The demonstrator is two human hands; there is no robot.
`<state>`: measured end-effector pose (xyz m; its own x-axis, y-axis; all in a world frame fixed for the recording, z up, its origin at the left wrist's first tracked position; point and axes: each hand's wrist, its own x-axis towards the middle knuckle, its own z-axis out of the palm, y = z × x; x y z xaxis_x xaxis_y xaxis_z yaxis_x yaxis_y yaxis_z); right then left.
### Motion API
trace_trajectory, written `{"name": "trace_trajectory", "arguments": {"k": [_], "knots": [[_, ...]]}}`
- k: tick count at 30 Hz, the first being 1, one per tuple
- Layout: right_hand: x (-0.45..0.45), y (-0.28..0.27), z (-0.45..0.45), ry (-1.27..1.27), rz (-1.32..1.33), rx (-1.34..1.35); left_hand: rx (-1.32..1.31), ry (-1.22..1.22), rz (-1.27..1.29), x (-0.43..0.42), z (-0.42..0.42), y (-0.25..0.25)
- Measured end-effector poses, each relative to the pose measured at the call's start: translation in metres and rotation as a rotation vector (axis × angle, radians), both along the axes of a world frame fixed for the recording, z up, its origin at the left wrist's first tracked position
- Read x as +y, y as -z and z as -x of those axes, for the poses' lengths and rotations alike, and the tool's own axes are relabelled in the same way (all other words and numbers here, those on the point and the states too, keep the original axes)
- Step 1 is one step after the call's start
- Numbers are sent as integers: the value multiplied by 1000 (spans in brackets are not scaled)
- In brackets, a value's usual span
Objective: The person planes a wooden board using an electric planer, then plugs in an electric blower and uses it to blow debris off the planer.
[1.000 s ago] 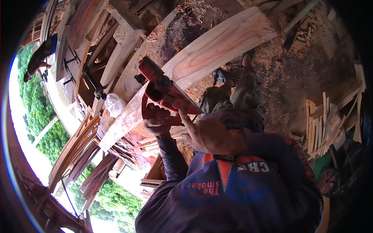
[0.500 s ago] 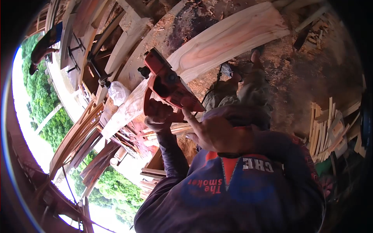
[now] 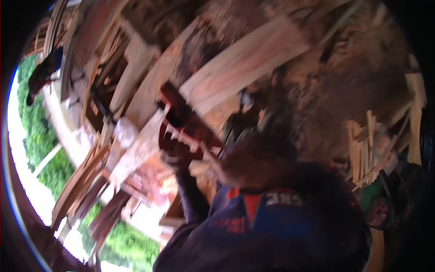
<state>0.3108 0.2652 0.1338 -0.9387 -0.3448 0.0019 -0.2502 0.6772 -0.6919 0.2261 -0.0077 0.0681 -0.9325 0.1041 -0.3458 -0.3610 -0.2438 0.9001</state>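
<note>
A red handheld power planer (image 3: 195, 127) is held up in front of my chest, tilted, above a long plank. My left hand (image 3: 176, 155) is closed around its handle. My right hand (image 3: 244, 167) is beside the tool's lower end, index finger stretched out towards the body and seemingly touching it. Its other fingers are blurred and partly hidden. Beyond the planer lies the wide pale plank (image 3: 247, 63) with reddish grain. Motion blur hides the planer's details.
A clear plastic bag (image 3: 126, 132) lies left of the planer. Long boards (image 3: 86, 181) are stacked at the left, and another person (image 3: 43, 77) bends at far left. Thin wood strips (image 3: 362, 149) stand at right near a green machine (image 3: 374, 195). Shavings cover the ground.
The whole view has shifted and blurred, with surroundings moved slightly left. My left hand still grips the planer, and my right index finger stays at its lower end.
</note>
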Motion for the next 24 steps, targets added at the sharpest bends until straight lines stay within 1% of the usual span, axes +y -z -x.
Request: {"name": "trace_trajectory", "arguments": {"k": [1, 2, 3, 4, 5, 6, 8, 10, 11, 12, 13, 14, 15, 17, 18, 19, 21, 23, 24], "knots": [[-3, 3, -5, 15, -110, 91, 261, 145, 474, -22, -1, 12], [-5, 10, -7, 25, -176, 188, 413, 196, 807, -19, -1, 23], [-7, 15, -11, 36, -201, 252, 493, 283, 1013, -19, -2, 28], [-5, 19, -13, 46, -213, 308, 559, 366, 1145, -17, -3, 39], [-4, 22, -16, 47, -226, 360, 627, 464, 1233, -34, -5, 58], [-2, 25, -19, 45, -227, 389, 531, 309, 1043, 23, 11, 26], [-1, 28, -20, 38, -200, 414, 427, 231, 654, 69, 29, -26], [6, 21, -16, 43, 32, 57, 355, 264, 482, 86, 45, -46], [9, 23, -12, 42, 8, 77, 291, 293, 398, 89, 51, -52], [11, 26, -8, 43, 147, -55, 235, 316, 331, 90, 57, -54], [14, 26, -5, 40, 288, -193, 72, 301, 133, 92, 60, -58], [30, -12, 13, -89, 137, -448, -98, 259, -53, 93, 62, -62], [32, -12, 15, -99, 121, -438, -78, 292, -63, 92, 68, -60], [36, -10, 20, -145, 3, -468, 156, 362, 155, 82, 75, -46], [40, -18, 25, -139, -57, -415, 236, 377, 246, 78, 77, -37], [42, -17, 31, -137, -70, -408, 200, 363, 214, 71, 80, -22], [48, -12, 45, 7, 352, 335, 128, 330, 150, 59, 85, 8], [69, -33, 57, 269, 367, 223, -286, 343, -497, 31, 89, 81], [86, -53, 64, 528, 598, -127, -371, 354, -627, 29, 94, 95]]}}
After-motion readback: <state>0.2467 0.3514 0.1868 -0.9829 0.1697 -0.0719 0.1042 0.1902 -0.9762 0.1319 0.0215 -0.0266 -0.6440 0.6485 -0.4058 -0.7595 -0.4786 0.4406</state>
